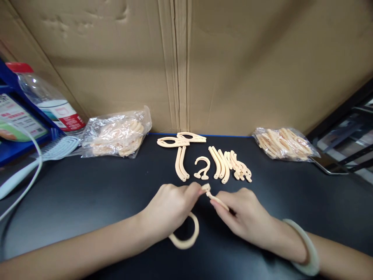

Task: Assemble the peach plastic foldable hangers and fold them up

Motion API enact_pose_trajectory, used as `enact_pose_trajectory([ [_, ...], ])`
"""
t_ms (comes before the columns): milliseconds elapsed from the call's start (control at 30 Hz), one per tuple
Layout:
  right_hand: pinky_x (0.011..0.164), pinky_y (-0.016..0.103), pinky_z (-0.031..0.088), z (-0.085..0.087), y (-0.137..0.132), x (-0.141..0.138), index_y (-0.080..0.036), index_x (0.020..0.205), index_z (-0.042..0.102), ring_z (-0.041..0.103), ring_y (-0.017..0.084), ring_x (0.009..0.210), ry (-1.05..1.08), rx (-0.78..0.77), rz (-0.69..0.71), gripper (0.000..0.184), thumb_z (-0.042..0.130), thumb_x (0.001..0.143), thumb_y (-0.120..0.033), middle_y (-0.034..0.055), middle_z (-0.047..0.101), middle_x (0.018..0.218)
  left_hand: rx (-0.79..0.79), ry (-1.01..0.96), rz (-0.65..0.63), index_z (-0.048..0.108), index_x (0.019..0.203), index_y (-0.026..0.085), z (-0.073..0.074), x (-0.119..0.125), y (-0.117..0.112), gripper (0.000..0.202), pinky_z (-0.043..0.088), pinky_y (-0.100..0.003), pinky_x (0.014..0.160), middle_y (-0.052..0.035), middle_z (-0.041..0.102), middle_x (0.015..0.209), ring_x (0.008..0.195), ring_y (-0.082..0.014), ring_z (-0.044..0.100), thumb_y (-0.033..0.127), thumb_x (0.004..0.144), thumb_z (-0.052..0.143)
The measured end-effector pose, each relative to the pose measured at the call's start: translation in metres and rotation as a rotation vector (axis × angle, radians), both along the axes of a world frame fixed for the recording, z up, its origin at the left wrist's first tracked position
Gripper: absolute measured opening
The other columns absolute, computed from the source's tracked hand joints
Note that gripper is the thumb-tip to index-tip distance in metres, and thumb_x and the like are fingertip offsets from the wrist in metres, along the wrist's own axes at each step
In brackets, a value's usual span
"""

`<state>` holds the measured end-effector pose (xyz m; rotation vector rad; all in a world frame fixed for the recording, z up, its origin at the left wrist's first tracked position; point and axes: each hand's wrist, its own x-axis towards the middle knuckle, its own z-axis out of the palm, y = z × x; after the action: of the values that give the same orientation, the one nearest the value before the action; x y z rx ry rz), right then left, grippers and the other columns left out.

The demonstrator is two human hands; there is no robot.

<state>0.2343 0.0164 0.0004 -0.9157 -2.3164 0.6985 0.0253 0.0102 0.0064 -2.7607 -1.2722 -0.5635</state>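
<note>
I see left hand [171, 208] pinching curved hook [186, 245], right hand [241, 214] pinching arm piece [218, 200]; ends meet between fingertips.

One camera sits on the person's head and looks forward and down onto the black table [87, 194], facing the cardboard wall [233, 58] behind it. The view is near: the left hand [169, 208] and right hand [244, 216] lie low in the middle.
</note>
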Motion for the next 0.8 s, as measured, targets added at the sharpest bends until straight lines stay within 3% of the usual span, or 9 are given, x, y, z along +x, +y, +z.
enact_pose_trajectory([
  [100, 0.046, 0.024, 0.026, 0.007, 0.000, 0.004, -0.018, 0.061, 0.047, 0.032, 0.007, 0.043, 0.017, 0.113, 0.028, 0.036, 0.042, 0.096, -0.021, -0.0053, 0.039, 0.052, -0.267, -0.162, 0.128, 0.052, 0.077, 0.018, 0.000, 0.000, 0.002, 0.035, 0.026, -0.023, 0.040, 0.0061, 0.043, 0.047, 0.036, -0.0119, 0.040, 0.026, 0.101, 0.028],
  [233, 0.058, 0.025, 0.041, 0.031, 0.015, 0.024, -0.018, 0.079, 0.059, 0.051, 0.012, 0.060, 0.159, 0.113, -0.072, 0.028, 0.040, 0.099, -0.024, 0.0004, 0.053, 0.066, -0.496, -0.393, 0.214, 0.059, 0.080, 0.019, 0.005, -0.002, 0.005, 0.036, 0.033, -0.023, 0.047, 0.0046, 0.048, 0.048, 0.042, -0.0132, 0.047, 0.032, 0.098, 0.031],
  [367, 0.073, 0.035, 0.047, 0.048, 0.044, 0.056, -0.022, 0.100, 0.066, 0.055, 0.020, 0.083, 0.128, 0.380, -0.198, 0.024, 0.042, 0.097, -0.021, 0.0062, 0.053, 0.087, -0.743, -0.656, 0.310, 0.061, 0.081, 0.019, 0.012, -0.007, 0.010, 0.040, 0.035, -0.022, 0.045, 0.0043, 0.055, 0.045, 0.039, -0.0125, 0.045, 0.046, 0.096, 0.035],
  [433, 0.074, 0.038, 0.049, 0.046, 0.059, 0.068, -0.026, 0.114, 0.064, 0.055, 0.020, 0.086, 0.036, 0.472, -0.175, 0.030, 0.042, 0.096, -0.017, 0.0073, 0.051, 0.095, -0.825, -0.748, 0.336, 0.060, 0.082, 0.019, 0.013, -0.011, 0.013, 0.040, 0.031, -0.020, 0.040, 0.0033, 0.059, 0.047, 0.036, -0.0115, 0.042, 0.051, 0.093, 0.040],
  [533, 0.075, 0.036, 0.052, 0.037, 0.073, 0.074, -0.029, 0.126, 0.058, 0.056, 0.018, 0.090, -0.099, 0.447, -0.038, 0.043, 0.038, 0.094, -0.009, 0.0080, 0.051, 0.105, -0.948, -0.858, 0.372, 0.058, 0.084, 0.018, 0.016, -0.014, 0.018, 0.040, 0.029, -0.019, 0.038, 0.0009, 0.063, 0.049, 0.034, -0.0103, 0.042, 0.055, 0.089, 0.045],
  [800, 0.087, 0.030, 0.052, 0.013, 0.082, 0.072, -0.023, 0.124, 0.060, 0.057, 0.016, 0.101, -0.303, 0.327, 0.085, 0.062, 0.033, 0.077, 0.009, 0.0077, 0.055, 0.111, -1.037, -1.108, 0.457, 0.053, 0.085, 0.016, 0.023, -0.019, 0.017, 0.035, 0.032, -0.015, 0.040, -0.0037, 0.069, 0.062, 0.042, -0.0078, 0.049, 0.050, 0.086, 0.054],
])
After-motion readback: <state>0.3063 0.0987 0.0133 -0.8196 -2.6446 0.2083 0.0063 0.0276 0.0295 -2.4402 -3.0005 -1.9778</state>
